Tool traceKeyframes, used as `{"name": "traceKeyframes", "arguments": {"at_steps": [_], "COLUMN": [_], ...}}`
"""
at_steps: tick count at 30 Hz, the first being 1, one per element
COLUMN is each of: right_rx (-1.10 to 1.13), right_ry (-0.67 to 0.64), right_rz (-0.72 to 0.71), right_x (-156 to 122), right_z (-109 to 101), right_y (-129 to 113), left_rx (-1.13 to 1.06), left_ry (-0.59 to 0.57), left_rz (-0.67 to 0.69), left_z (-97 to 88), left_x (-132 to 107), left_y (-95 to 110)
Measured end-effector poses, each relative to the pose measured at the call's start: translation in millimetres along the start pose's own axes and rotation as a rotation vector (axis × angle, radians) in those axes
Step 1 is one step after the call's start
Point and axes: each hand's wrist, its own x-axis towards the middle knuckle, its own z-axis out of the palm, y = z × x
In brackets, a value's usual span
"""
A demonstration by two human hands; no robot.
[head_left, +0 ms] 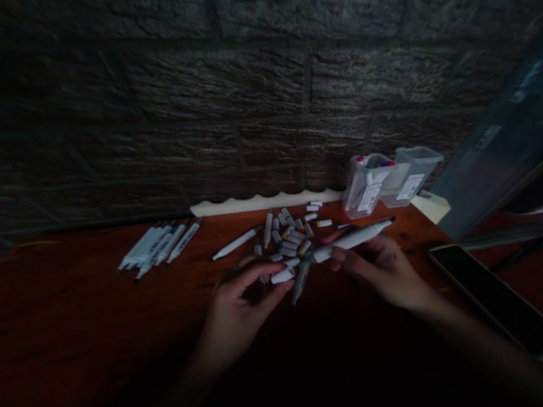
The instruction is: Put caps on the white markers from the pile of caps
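Between the thumb and fingers of my left hand (238, 306) is a white marker cap (282, 275), pinched and turned toward the right. My right hand (379, 269) grips a white marker (352, 240), uncapped with dark tips showing at both ends. The marker's left end is close to the cap but apart from it. Just below that end a grey, pen-like shape (303, 281) slants downward; the dimness hides what it is. Behind my hands lies a heap of loose marker caps (287, 233), partly covered by my fingers.
Several white markers (156, 246) lie side by side at the left, and a single marker (236, 243) is nearer the heap. Two clear plastic cases (369, 186) stand at the back right by the brick wall (247, 99). A phone (500, 299) with a cable lies at the right edge.
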Motion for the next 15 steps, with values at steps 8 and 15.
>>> {"name": "traceKeyframes", "arguments": {"at_steps": [8, 15], "right_rx": [0.044, 0.03], "right_ry": [-0.164, -0.134], "right_rz": [0.031, 0.021], "right_x": [-5.6, -3.9], "right_z": [14.4, 14.4], "right_y": [17.1, 19.5], "left_rx": [-0.026, -0.084], "left_ry": [-0.035, -0.082], "left_rz": [0.245, 0.064], "left_z": [4.9, 10.2], "left_x": [-2.4, -3.4], "left_y": [-7.1, -6.5]}}
